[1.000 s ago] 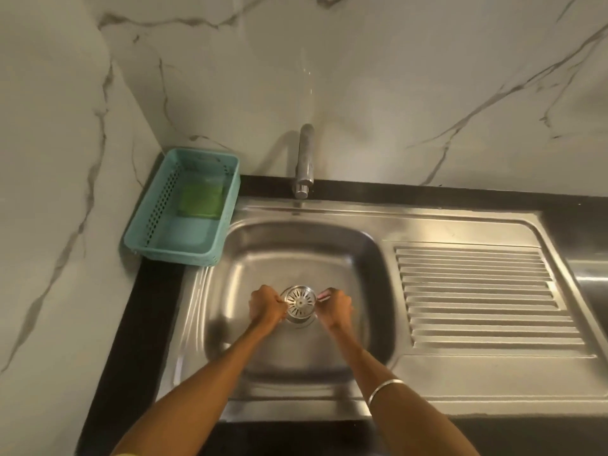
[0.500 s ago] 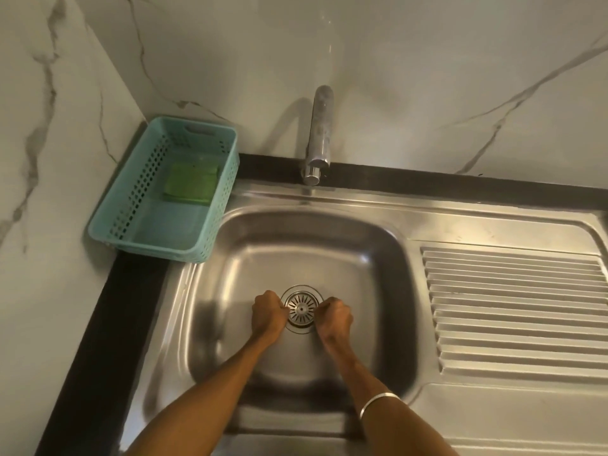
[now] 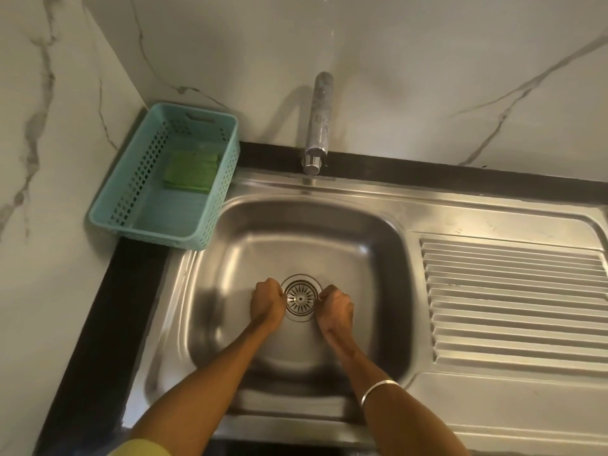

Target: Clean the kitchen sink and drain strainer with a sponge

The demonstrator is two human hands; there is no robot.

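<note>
steel sink (image 3: 378, 232) basin looks dry; round slotted drain strainer (image 3: 301, 298) sits flat in its middle; green sponge (image 3: 192, 174) lies in the basket's far end

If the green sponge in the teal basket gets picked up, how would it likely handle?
The green sponge looks thin and flat, so it is probably light and would bend rather than stay stiff. Its matte, fibrous-looking surface suggests a sure grip, not a slippery one. Lying flat on the floor of the teal basket, it should not roll. Whether it is wet cannot be told.
</note>
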